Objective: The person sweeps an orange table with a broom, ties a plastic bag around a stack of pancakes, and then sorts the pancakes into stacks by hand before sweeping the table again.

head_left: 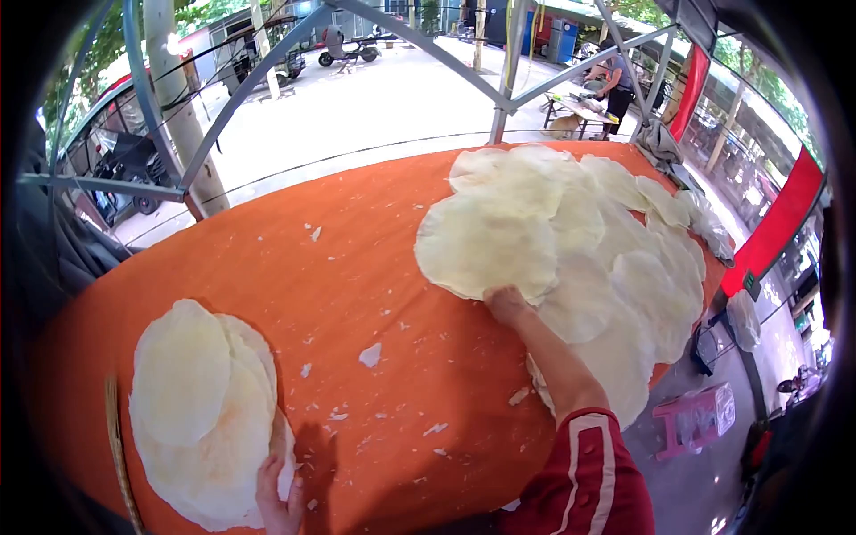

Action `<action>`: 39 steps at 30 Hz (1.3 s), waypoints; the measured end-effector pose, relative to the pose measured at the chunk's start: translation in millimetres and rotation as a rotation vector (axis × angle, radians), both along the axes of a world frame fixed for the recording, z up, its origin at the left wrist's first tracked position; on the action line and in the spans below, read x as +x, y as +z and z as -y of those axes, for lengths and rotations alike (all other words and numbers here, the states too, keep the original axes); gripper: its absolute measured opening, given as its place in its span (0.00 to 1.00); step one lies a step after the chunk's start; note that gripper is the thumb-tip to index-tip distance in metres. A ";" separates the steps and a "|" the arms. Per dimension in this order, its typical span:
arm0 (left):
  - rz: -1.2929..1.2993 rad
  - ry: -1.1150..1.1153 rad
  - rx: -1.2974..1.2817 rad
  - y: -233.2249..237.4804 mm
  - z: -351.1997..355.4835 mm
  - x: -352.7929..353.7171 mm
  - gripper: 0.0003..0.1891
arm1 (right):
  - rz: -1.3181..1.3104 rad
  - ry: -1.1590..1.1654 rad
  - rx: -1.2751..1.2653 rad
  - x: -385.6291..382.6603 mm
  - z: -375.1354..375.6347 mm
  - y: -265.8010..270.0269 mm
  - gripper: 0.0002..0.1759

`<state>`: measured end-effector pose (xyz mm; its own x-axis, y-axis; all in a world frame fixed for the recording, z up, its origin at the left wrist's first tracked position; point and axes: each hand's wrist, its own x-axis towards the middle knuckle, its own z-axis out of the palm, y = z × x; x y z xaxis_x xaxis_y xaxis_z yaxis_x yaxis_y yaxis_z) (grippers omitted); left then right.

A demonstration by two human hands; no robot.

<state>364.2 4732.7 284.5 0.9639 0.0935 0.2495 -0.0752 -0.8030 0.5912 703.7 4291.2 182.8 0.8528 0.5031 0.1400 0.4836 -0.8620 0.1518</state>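
Observation:
Many thin, round, pale flatbreads overlap in a wide spread at the far right of the orange cloth. My right hand [506,304] is closed on the near edge of one flatbread [481,245] on top of that spread. At the left lies a smaller pile of flatbreads [209,446], topped by an oval-looking one [181,370]. My left hand [280,501] rests at the near right edge of this pile, its fingers apart and touching the rim. Part of the left hand is cut off by the bottom of the view.
White crumbs and flakes [370,355] dot the orange cloth [357,241]. A thin straw-like bundle [120,455] lies at the left edge. Metal frame bars [419,49] stand behind the table. A pink stool [694,419] is at the right; another person [617,89] works far back.

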 end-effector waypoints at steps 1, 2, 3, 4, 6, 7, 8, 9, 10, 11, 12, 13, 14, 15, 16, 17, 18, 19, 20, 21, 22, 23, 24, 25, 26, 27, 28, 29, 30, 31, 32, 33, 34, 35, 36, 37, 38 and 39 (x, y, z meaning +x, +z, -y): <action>-0.074 -0.018 -0.213 -11.8 9.9 2.3 0.24 | -0.116 0.014 0.002 -1.4 -9.0 14.7 0.03; -0.147 -0.036 -0.429 -32.1 20.1 4.3 0.22 | -0.230 0.028 0.000 -0.8 -20.6 25.9 0.03; -0.224 -0.056 -0.648 -41.3 35.4 12.3 0.20 | -0.132 0.125 -0.014 -16.1 -36.6 21.9 0.04; -0.260 -0.122 -0.823 -50.3 51.7 22.9 0.23 | -0.107 0.325 0.105 -41.4 -44.0 17.1 0.04; -0.376 -0.188 -1.283 -47.9 97.0 53.5 0.25 | -0.080 0.747 0.365 -109.0 -69.9 36.7 0.05; -0.443 -0.182 -1.569 -49.3 115.6 68.5 0.25 | -0.566 0.423 0.142 -148.3 -93.8 86.3 0.05; -0.496 -0.157 -1.637 -46.4 131.3 82.7 0.25 | -0.630 0.490 0.200 -172.9 -91.9 79.9 0.07; -0.546 -0.125 -1.707 -48.2 141.4 92.3 0.25 | -0.838 0.479 0.137 -189.8 -95.5 86.8 0.12; -0.513 -0.164 -1.662 -62.5 144.8 97.9 0.24 | -0.979 0.502 0.316 -198.3 -93.3 90.4 0.16; -0.478 -0.211 -1.617 -72.1 147.0 99.6 0.23 | -1.114 0.512 0.490 -201.7 -91.0 91.5 0.21; -0.466 -0.198 -1.634 -67.9 150.3 98.6 0.22 | -1.041 0.440 0.630 -202.3 -92.1 89.8 0.24; -0.455 -0.196 -1.648 -61.2 153.0 99.5 0.21 | -0.956 0.359 0.768 -201.3 -93.6 89.1 0.27; -0.446 -0.203 -1.662 -57.3 154.3 99.2 0.21 | -0.902 0.280 0.874 -202.4 -95.7 90.9 0.28; -0.431 -0.197 -1.666 -60.2 154.5 100.2 0.19 | -0.843 0.205 0.981 -203.2 -97.8 92.6 0.29; -0.419 -0.196 -1.669 -66.3 154.9 102.8 0.18 | -0.818 0.134 1.058 -206.6 -103.6 97.7 0.28; -0.409 -0.198 -1.670 -66.2 155.9 105.3 0.16 | -0.789 0.061 1.137 -208.8 -108.0 100.7 0.28; -0.401 -0.144 -1.644 -64.6 157.3 105.9 0.14 | -0.802 0.050 1.066 -207.8 -110.1 94.4 0.26; -0.396 -0.088 -1.616 -61.6 159.7 105.6 0.12 | -0.815 0.037 0.997 -205.4 -112.1 81.0 0.25; -0.391 -0.034 -1.587 -58.8 162.2 105.1 0.10 | -0.827 0.024 0.928 -204.5 -115.0 72.6 0.23; -0.449 0.078 -1.537 -58.3 165.4 103.7 0.07 | -0.736 0.036 0.776 -207.2 -118.7 66.7 0.19; -0.505 0.188 -1.484 -58.6 169.2 101.3 0.05 | -0.643 0.048 0.623 -210.9 -123.1 62.8 0.16; -0.560 0.297 -1.427 -59.6 171.1 98.2 0.05 | -0.549 0.059 0.471 -212.2 -125.7 59.2 0.13; -0.528 0.245 -1.407 -66.8 170.8 93.5 0.05 | -0.613 0.068 0.541 -207.5 -123.9 53.1 0.13; -0.495 0.192 -1.383 -78.6 168.9 88.3 0.06 | -0.674 0.077 0.613 -198.3 -118.7 46.0 0.13; -0.464 0.142 -1.358 -84.3 165.4 85.3 0.07 | -0.738 0.086 0.686 -189.2 -111.8 42.0 0.12; -0.442 0.139 -1.315 -78.2 160.7 82.7 0.07 | -0.527 0.248 0.761 -175.6 -99.6 44.0 0.11; -0.419 0.137 -1.275 -67.9 155.6 77.7 0.08 | -0.312 0.407 0.822 -155.8 -82.0 49.5 0.10; -0.397 0.136 -1.242 -63.0 150.6 73.1 0.08 | -0.815 0.230 0.871 -129.9 -61.0 57.6 0.07; -0.376 0.214 -1.336 -73.4 144.2 70.8 0.08 | -0.890 0.287 1.075 -112.2 -37.3 68.3 0.06; -0.344 0.184 -1.308 -91.4 127.8 64.6 0.08 | -1.033 0.110 1.235 -104.3 -26.0 106.3 0.06; -0.326 0.211 -1.359 -100.6 114.4 59.9 0.07 | -0.936 0.008 1.246 -90.6 -10.1 130.3 0.07; -0.309 0.240 -1.408 -105.7 102.8 54.1 0.07 | -0.843 0.042 1.213 -68.6 16.0 147.0 0.09; -0.312 0.254 -1.367 -106.6 93.0 47.6 0.06 | -0.858 -0.012 1.235 -57.0 35.3 178.5 0.10; -0.315 0.268 -1.326 -106.3 84.2 41.8 0.06 | -0.694 -0.066 1.068 -44.0 49.5 204.7 0.11; -0.317 0.281 -1.286 -106.9 75.3 37.1 0.05 | -0.540 -0.027 0.971 -34.9 61.8 229.5 0.12; -0.352 0.338 -1.252 -110.2 65.8 32.7 0.04 | -0.515 -0.171 0.949 -48.3 50.9 272.7 0.13; -0.337 0.388 -1.261 -105.3 60.3 29.8 0.04 | -0.395 -0.220 0.960 -58.1 37.9 300.1 0.14; -0.325 0.438 -1.268 -100.3 55.4 26.4 0.04 | -0.406 -0.083 0.865 -59.9 32.8 322.4 0.15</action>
